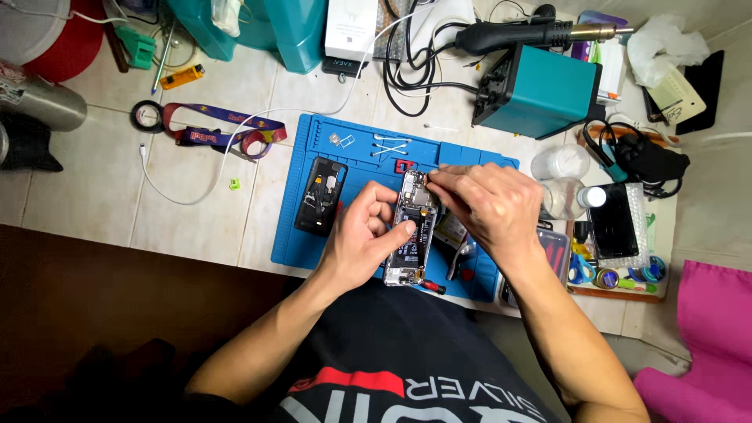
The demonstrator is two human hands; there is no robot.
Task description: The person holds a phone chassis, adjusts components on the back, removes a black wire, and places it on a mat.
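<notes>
An opened phone (410, 231) with its insides showing lies lengthwise on a blue repair mat (362, 163). My left hand (362, 235) steadies the phone from the left, thumb pressed on its middle. My right hand (486, 205) pinches a small part or thin tool at the phone's top end; what it is I cannot make out. The phone's black back cover (321, 196) lies on the mat to the left. A red-handled screwdriver (432, 287) rests at the mat's near edge.
A teal soldering station (540, 92) with a hot-air handle (517, 35) and black cables stands behind the mat. A lanyard (223, 131) and white cable lie left. Small jars (562, 163), tape rolls and a dark phone (612, 221) crowd the right. The table's near edge runs below.
</notes>
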